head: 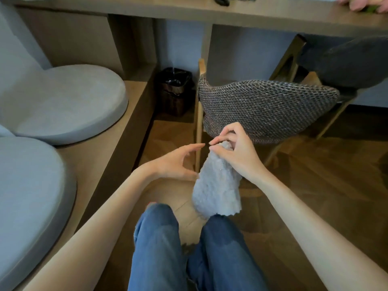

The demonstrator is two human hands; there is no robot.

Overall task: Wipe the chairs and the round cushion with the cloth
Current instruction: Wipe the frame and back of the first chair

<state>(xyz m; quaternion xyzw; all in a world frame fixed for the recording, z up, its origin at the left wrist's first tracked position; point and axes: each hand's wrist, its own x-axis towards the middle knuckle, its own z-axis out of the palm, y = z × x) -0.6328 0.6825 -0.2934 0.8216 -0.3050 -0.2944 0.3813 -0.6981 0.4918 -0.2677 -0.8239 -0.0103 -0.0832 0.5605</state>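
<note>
A fluffy pale blue cloth (217, 187) hangs down in front of me, pinched at its top by my right hand (235, 153). My left hand (177, 162) is beside it, fingers spread and empty, its fingertips almost touching the right hand's. Just behind the hands stands a chair with a grey woven backrest (266, 108) and light wooden legs, tucked under the desk. One round grey cushion (63, 103) lies on the wooden platform at the left; a second one (27, 198) lies nearer to me.
A wooden desk (210, 15) runs across the top. A black-lined waste bin (175, 91) stands under it, left of the woven chair. Another dark chair (346, 64) is at the right. My knees in jeans (189, 248) are at the bottom, over wooden flooring.
</note>
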